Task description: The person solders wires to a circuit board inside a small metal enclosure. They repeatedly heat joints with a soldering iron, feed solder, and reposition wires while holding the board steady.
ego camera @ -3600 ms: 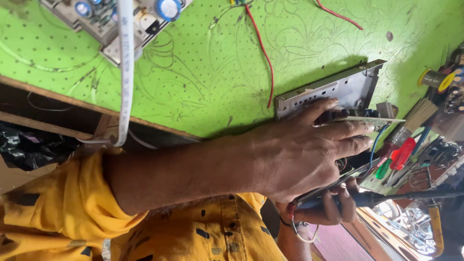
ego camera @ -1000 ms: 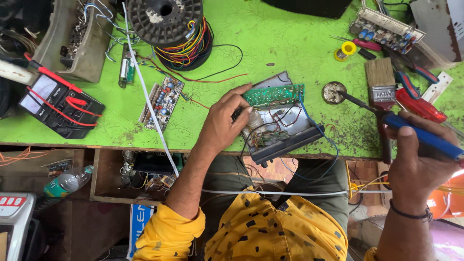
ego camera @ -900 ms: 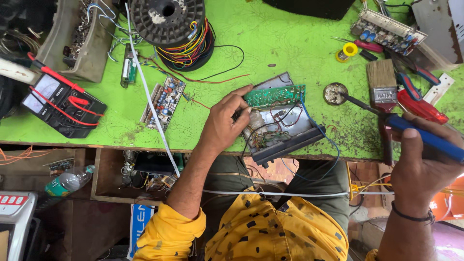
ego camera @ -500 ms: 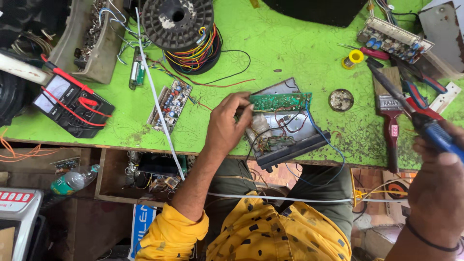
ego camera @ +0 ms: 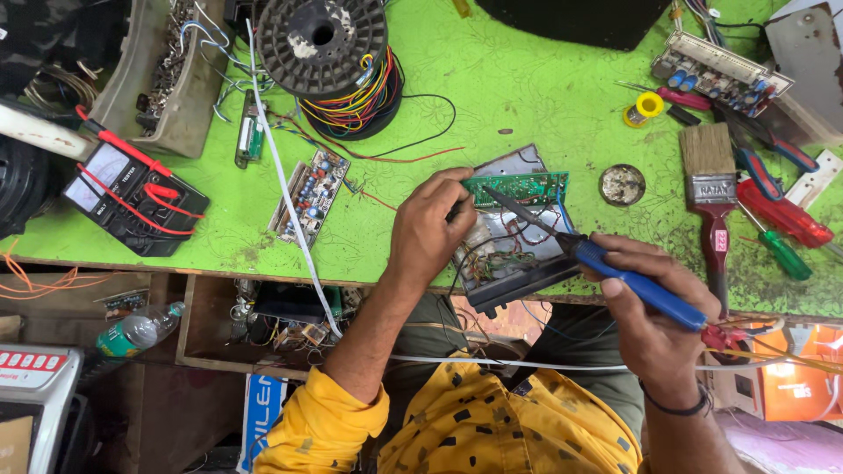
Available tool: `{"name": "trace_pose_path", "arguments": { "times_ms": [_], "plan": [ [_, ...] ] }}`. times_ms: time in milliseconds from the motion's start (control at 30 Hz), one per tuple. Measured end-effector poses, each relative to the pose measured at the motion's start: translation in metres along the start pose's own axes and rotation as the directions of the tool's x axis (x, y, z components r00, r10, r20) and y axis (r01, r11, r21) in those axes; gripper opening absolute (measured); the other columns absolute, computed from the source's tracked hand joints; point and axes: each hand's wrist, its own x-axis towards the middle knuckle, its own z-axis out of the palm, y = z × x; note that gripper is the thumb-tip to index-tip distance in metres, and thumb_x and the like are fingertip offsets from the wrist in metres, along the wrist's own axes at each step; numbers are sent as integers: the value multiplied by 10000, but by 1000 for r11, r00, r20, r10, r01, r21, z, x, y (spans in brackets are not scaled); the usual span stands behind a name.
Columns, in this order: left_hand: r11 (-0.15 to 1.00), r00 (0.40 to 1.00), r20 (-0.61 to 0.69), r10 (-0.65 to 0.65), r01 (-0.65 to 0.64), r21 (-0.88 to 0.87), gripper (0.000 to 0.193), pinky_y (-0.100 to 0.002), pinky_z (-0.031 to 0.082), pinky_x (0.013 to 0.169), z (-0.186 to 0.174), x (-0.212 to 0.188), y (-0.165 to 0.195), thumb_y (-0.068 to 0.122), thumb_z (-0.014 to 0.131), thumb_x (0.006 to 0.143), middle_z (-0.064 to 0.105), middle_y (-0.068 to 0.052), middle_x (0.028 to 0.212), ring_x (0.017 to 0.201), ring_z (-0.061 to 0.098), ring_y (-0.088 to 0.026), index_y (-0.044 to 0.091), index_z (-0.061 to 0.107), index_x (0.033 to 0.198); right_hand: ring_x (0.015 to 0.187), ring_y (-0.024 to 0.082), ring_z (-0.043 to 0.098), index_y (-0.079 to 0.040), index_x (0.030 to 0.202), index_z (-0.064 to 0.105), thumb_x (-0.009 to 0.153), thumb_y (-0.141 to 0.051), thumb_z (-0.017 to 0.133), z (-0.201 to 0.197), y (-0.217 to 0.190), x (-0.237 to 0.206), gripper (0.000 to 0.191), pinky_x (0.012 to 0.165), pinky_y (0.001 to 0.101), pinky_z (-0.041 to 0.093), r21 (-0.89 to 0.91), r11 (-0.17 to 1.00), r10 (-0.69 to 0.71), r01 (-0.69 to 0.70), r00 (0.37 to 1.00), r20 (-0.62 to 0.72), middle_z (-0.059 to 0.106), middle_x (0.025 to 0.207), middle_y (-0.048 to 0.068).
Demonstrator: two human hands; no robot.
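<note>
Two hands, left hand pinching green circuit board, right hand gripping soldering iron over it

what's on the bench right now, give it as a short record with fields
surface: green workbench
left hand: steadies the green circuit board in an open metal chassis
right hand: grips a blue-handled soldering iron, tip on or just over the board
beside the board: round tin, paintbrush, red and green screwdrivers
far left: multimeter with red probes
top: black wire spool with coloured wires
loose board: small circuit board left of the left hand
</note>
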Motion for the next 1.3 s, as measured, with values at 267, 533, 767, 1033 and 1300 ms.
{"name": "trace_pose_path", "arguments": {
  "times_ms": [267, 533, 767, 1033, 1300],
  "plan": [
    [999, 999, 3, -34, 34, -17, 115, -363, 571, 702, 0, -1, 0, -2, 719, 857, 737, -161, 1183, 841, 730, -298, -1, 612, 900, 1175, 297, 697, 83, 1164, 629, 1026, -36, 670, 2, 6, 2, 187, 1060, 422, 617, 13, 1000, 25, -25, 1000, 13, 660, 1313, 273],
    [1000, 1000, -7, -8, 7, -10, 118, -358, 574, 720, 0, -1, 0, -6, 726, 848, 733, -158, 1182, 862, 732, -301, 8, 619, 898, 1185, 294, 691, 85, 1158, 631, 1032, -35, 674, 6, 11, 5, 179, 1075, 424, 612, 41, 999, 21, -22, 1000, 18, 663, 1258, 269],
    [999, 1000, 2, -29, 29, -16, 120, -363, 572, 710, 0, -2, -1, -14, 726, 835, 738, -164, 1173, 839, 729, -299, 7, 618, 884, 1165, 259, 700, 36, 1118, 663, 980, -17, 694, 1, 6, 7, 151, 1049, 359, 561, -199, 979, -24, 40, 996, 83, 703, 1240, 233],
    [1000, 1000, -6, -20, 20, -7, 113, -365, 581, 720, 1, -1, -1, -6, 724, 843, 738, -159, 1172, 863, 737, -300, 8, 625, 893, 1112, 246, 727, 18, 1099, 676, 952, -82, 717, 1, 4, 6, 182, 985, 339, 570, -297, 948, -82, 113, 990, 115, 720, 1250, 223],
    [999, 1000, 1, -27, 27, -24, 120, -361, 581, 718, 0, -2, 0, 0, 723, 858, 739, -153, 1179, 888, 743, -299, 3, 607, 886, 1171, 276, 702, 45, 1117, 648, 1046, -136, 721, -5, -4, -6, 208, 1048, 355, 577, -161, 982, -109, 99, 992, -58, 695, 1225, 251]
  ]
}}
